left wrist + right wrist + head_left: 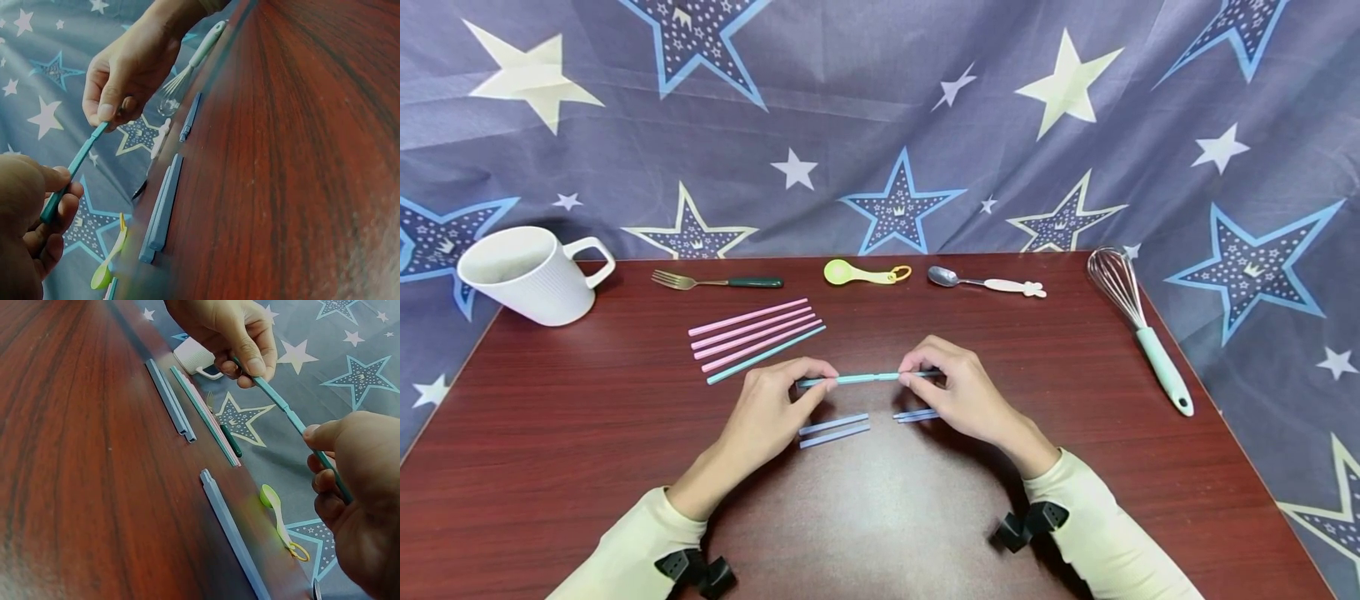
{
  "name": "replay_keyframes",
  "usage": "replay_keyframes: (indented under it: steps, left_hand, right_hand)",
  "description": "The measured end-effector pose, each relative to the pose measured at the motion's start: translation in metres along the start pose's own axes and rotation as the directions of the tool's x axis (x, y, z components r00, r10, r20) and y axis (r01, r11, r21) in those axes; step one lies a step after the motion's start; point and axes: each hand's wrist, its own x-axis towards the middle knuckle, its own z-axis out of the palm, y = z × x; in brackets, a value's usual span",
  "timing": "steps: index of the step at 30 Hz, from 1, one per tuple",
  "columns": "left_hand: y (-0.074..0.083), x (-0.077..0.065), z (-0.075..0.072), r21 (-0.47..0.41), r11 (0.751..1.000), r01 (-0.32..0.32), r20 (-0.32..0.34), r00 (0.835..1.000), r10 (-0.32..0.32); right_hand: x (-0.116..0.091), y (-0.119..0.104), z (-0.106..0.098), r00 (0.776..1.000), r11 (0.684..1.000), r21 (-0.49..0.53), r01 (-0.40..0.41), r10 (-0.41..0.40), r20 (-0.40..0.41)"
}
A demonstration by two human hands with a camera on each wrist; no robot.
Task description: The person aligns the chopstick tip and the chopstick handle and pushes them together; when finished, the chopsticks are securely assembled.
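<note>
Between both hands stretches a teal two-part chopstick [857, 379], level above the table, with a narrower joint [286, 407] showing in its middle. My left hand [767, 404] pinches its left part between thumb and fingers. At the other side, my right hand [958, 392] pinches the right part the same way. Two blue chopstick halves [835, 436] lie on the table near the left hand. More blue halves [916, 416] lie partly hidden under the right hand; narrow tips show at their ends in the right wrist view.
Several pink chopsticks [748, 316] and one teal chopstick [766, 355] lie at the back left. Along the rear edge are a white mug [538, 279], a fork [715, 282], a green measuring spoon [857, 274] and a spoon [985, 283]. A whisk [1142, 329] lies right.
</note>
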Motion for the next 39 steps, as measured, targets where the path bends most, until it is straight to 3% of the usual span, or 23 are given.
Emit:
replay_keyframes:
  steps: [14, 26, 39]
  left_hand:
    - [-0.0025, 0.0001, -0.0018, -0.039, 0.998, -0.05, 0.0, 0.999, 0.05]
    - [-0.0048, -0.0004, 0.0003, -0.026, 0.99, -0.138, -0.011, 0.99, 0.138]
    - [-0.0086, -0.0015, 0.0025, -0.022, 0.981, -0.191, -0.036, 0.981, 0.191]
  right_hand:
    - [-0.0003, -0.0006, 0.0022, 1.0, 1.0, 0.022, -0.005, 0.005, 0.013]
    - [-0.0014, -0.0014, 0.0037, 1.0, 1.0, 0.026, -0.008, 0.007, 0.019]
    - [-0.0021, -0.001, 0.0067, 1.0, 1.0, 0.025, 0.001, -0.002, 0.025]
